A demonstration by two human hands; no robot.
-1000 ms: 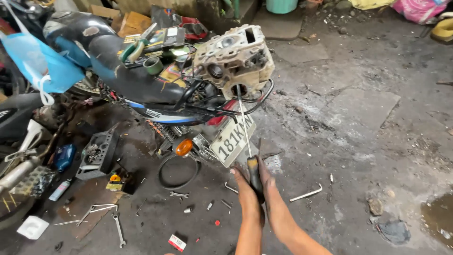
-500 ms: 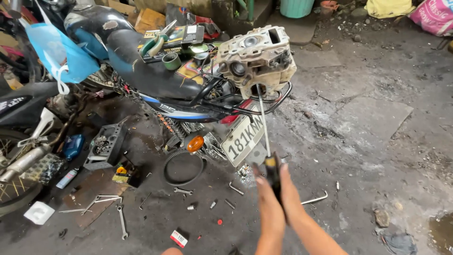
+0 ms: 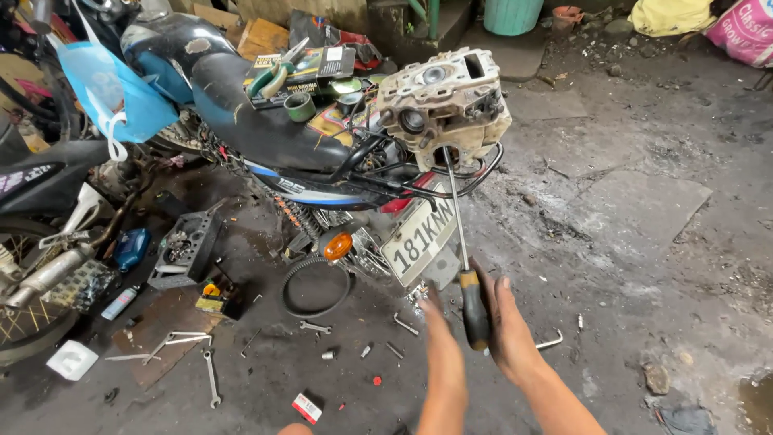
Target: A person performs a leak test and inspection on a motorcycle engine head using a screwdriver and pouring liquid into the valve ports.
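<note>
A long screwdriver with a black and orange handle (image 3: pixel 475 310) is pressed between my two flat palms. My left hand (image 3: pixel 439 338) lies against the handle's left side and my right hand (image 3: pixel 509 322) against its right side, fingers stretched out. The thin metal shaft (image 3: pixel 455 209) runs up and away to a dirty grey engine cylinder head (image 3: pixel 443 105). That part rests on the rear rack of a blue and black motorcycle (image 3: pixel 266 137), above its white number plate (image 3: pixel 419 238).
Tools, tape rolls and boxes lie on the motorcycle seat (image 3: pixel 310 76). On the stained concrete floor are a rubber belt (image 3: pixel 314 286), several wrenches (image 3: pixel 211 379), bolts, a black socket tray (image 3: pixel 181 250) and an allen key (image 3: pixel 551 342). Another motorcycle wheel (image 3: pixel 32 306) stands at the left.
The view has shifted so the motorcycle and cylinder head sit further right. My palms have slid against each other around the screwdriver handle, with the right hand now further forward.
</note>
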